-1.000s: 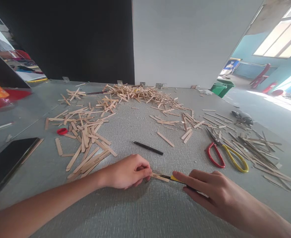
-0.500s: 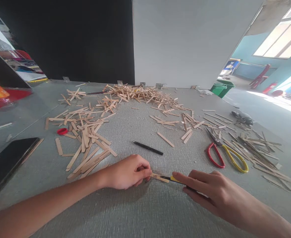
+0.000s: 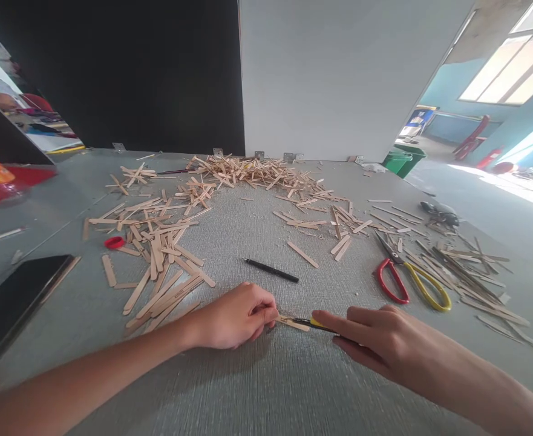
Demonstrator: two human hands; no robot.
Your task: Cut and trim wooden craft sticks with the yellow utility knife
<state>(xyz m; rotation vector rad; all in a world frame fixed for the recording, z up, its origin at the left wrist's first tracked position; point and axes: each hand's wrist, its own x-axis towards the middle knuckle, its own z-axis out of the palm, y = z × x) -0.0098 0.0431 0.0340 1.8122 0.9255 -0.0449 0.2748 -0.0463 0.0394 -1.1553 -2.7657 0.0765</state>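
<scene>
My left hand (image 3: 243, 315) pinches the left end of a wooden craft stick (image 3: 299, 326) low over the grey table. A small outline shows on the stick's face. My right hand (image 3: 384, 339) is closed around a black and yellow utility knife (image 3: 318, 324), index finger stretched along its top. The knife's dark tip touches the stick just right of my left fingers. Beyond my hands lies a black pen (image 3: 271, 270). To the right rest scissors (image 3: 397, 266) with one red and one yellow handle, blades partly spread.
Loose craft sticks (image 3: 257, 172) lie heaped at the back, with more (image 3: 161, 242) at left. Split strips (image 3: 479, 278) litter the right side. A phone (image 3: 25, 297) and a red ring (image 3: 114, 243) lie left. Upright black (image 3: 157, 72) and white (image 3: 339, 79) panels stand behind.
My right hand and the knife have shifted very slightly left along the stick. My left hand keeps its pinch; the whole view has moved a little.
</scene>
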